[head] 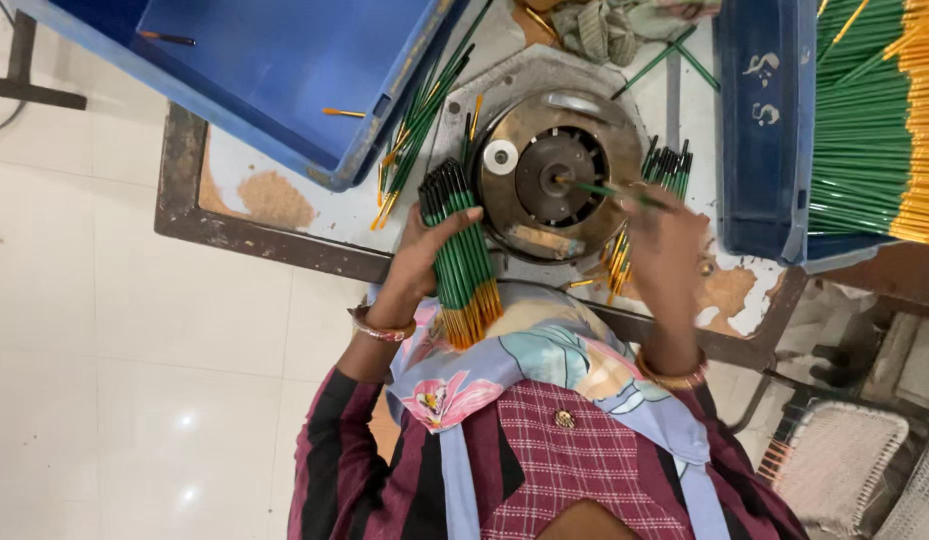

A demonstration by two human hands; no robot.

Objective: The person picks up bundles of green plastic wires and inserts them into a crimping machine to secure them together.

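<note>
My left hand (pixel 417 252) grips a thick bundle of green sticks with orange-yellow ends (pixel 459 250), held upright against the left side of a round metal machine disc (pixel 555 175). My right hand (pixel 667 250) holds a second, smaller bundle of the same sticks (pixel 663 175) and pinches a single green stick (pixel 610 190) whose tip points into the dark hub at the disc's centre. Bangles sit on both wrists.
A blue tray (pixel 285 70) with a few stray sticks sits at the top left. A blue crate (pixel 770 130) packed with green and yellow sticks stands at the right. Loose sticks (pixel 420 120) lie between tray and disc. The table's metal frame edge (pixel 265 240) runs in front.
</note>
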